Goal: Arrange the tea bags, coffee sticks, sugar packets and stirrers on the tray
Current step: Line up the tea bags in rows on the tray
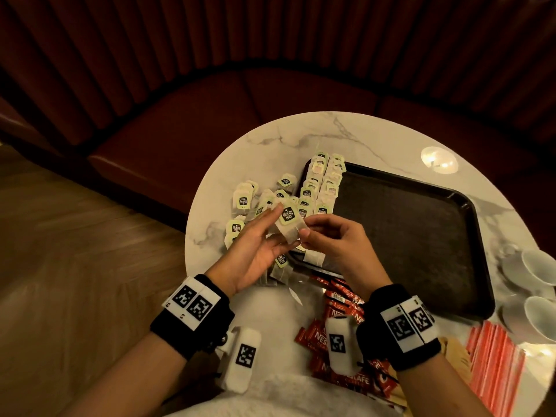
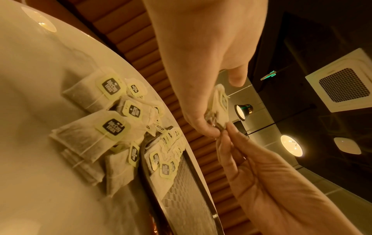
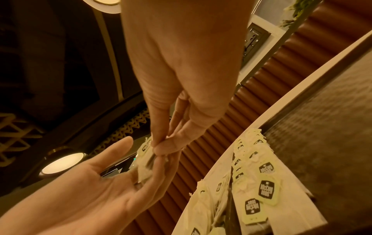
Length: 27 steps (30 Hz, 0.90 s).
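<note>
Tea bag held above the near-left corner of the tray

Right hand (image 1: 337, 245) pinching one tea bag (image 1: 290, 225) by its near edge between thumb and fingertips, raised clear of the tray (image 1: 469, 224), over that tray's near-left corner. Long axis of the bag running up and away toward the tray's far-left corner, green-and-black tag at the far end, print facing up. Left hand (image 1: 255, 251) just left of the bag, palm up, fingers straight and relaxed, fingertips touching the bag's underside, gripping nothing. Same pinch seen from the right wrist, where the bag (image 3: 145, 160) hangs between both hands; seen edge-on from the left wrist (image 2: 220, 109).

Two overlapping rows of laid tea bags (image 1: 323, 185) along the tray's left edge, tags up, rows running near to far. Loose tea bags (image 1: 243, 201) heaped on the marble table (image 1: 270, 145) just left of the tray. Red coffee sticks (image 1: 340, 299) scattered on the table near the tray's near edge. Red-striped packets (image 1: 493, 362) beyond the tray's near-right corner, long axes running near to far. White cups (image 1: 538, 266) to the right of the tray
</note>
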Each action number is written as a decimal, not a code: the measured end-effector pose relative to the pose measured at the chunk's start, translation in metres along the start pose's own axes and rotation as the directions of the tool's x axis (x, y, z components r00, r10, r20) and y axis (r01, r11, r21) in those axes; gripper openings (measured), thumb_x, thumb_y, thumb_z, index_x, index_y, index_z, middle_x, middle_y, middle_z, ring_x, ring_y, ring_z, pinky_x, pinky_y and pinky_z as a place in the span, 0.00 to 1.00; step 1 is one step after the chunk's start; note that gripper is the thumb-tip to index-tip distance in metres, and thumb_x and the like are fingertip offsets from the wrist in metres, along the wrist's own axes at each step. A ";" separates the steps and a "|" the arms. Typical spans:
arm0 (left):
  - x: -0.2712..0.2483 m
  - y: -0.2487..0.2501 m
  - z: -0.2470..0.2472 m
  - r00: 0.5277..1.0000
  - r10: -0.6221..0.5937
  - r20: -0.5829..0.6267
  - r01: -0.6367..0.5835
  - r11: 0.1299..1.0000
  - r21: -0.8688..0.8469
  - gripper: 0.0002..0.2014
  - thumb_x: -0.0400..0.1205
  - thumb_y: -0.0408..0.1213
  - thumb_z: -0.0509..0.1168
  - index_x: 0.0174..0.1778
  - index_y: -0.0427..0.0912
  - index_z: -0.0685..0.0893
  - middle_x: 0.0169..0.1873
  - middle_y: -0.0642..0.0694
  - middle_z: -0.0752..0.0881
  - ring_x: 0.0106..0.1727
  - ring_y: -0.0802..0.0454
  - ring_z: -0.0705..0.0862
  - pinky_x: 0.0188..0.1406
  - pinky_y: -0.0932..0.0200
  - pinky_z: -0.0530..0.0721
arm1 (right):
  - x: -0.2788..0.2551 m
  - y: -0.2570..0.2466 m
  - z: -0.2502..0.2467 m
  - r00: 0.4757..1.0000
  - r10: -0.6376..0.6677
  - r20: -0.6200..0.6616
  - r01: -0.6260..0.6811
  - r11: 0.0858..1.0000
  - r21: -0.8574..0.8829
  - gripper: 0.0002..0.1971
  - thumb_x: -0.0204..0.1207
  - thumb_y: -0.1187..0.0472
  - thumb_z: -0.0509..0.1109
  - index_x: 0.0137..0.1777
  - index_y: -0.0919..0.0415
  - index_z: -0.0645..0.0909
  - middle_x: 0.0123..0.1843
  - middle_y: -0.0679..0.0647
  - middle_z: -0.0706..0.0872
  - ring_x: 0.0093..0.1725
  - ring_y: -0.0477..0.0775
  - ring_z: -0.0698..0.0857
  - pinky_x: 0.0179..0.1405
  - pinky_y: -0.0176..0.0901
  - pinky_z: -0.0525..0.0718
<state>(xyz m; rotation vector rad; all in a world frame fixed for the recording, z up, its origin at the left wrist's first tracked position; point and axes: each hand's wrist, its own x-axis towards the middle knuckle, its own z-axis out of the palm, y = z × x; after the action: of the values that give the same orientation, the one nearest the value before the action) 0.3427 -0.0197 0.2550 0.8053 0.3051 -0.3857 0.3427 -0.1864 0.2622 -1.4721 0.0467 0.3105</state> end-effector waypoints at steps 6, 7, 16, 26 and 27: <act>0.005 -0.001 0.000 0.997 0.072 -0.027 -0.068 0.988 0.136 0.15 0.84 0.40 0.63 0.64 0.39 0.83 0.57 0.39 0.89 0.58 0.44 0.88 0.58 0.47 0.87 | 0.000 -0.001 -0.005 0.999 0.032 0.012 -0.032 0.999 0.024 0.04 0.76 0.69 0.73 0.50 0.66 0.87 0.46 0.59 0.91 0.46 0.53 0.90 0.50 0.38 0.88; 0.006 -0.001 0.000 0.997 0.075 -0.031 -0.069 0.986 0.151 0.16 0.85 0.41 0.61 0.65 0.40 0.83 0.58 0.39 0.89 0.60 0.43 0.88 0.60 0.44 0.86 | 0.000 -0.001 -0.006 0.999 0.035 0.017 -0.036 0.999 0.019 0.04 0.77 0.68 0.73 0.49 0.65 0.87 0.46 0.59 0.91 0.46 0.54 0.90 0.51 0.39 0.88; 0.012 0.004 0.004 0.988 0.150 -0.041 -0.140 0.973 0.181 0.13 0.88 0.37 0.56 0.62 0.40 0.83 0.55 0.42 0.90 0.56 0.47 0.89 0.56 0.49 0.87 | 0.001 -0.010 -0.018 0.993 0.058 0.101 -0.053 0.997 -0.059 0.08 0.78 0.69 0.71 0.55 0.70 0.86 0.47 0.59 0.89 0.43 0.51 0.87 0.48 0.38 0.88; 0.015 0.002 -0.013 0.992 0.104 -0.067 -0.090 0.980 0.177 0.16 0.87 0.34 0.58 0.71 0.39 0.76 0.61 0.36 0.87 0.45 0.46 0.91 0.44 0.59 0.87 | 0.037 -0.001 -0.050 0.969 0.175 -0.173 -0.162 0.983 0.086 0.06 0.79 0.70 0.69 0.54 0.68 0.85 0.46 0.58 0.91 0.40 0.48 0.90 0.40 0.34 0.88; 0.016 0.001 -0.015 0.993 0.094 -0.078 -0.077 0.979 0.190 0.17 0.86 0.33 0.59 0.72 0.39 0.75 0.62 0.37 0.86 0.45 0.46 0.91 0.44 0.59 0.87 | 0.047 0.000 -0.056 0.961 0.180 -0.211 -0.172 0.983 0.056 0.05 0.80 0.70 0.70 0.51 0.66 0.85 0.45 0.57 0.91 0.39 0.47 0.90 0.38 0.33 0.87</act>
<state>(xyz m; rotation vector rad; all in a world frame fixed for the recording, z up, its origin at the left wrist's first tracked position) 0.3556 -0.0118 0.2391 1.0174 0.3170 -0.3018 0.3968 -0.2329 0.2460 -1.4625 0.3589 0.2912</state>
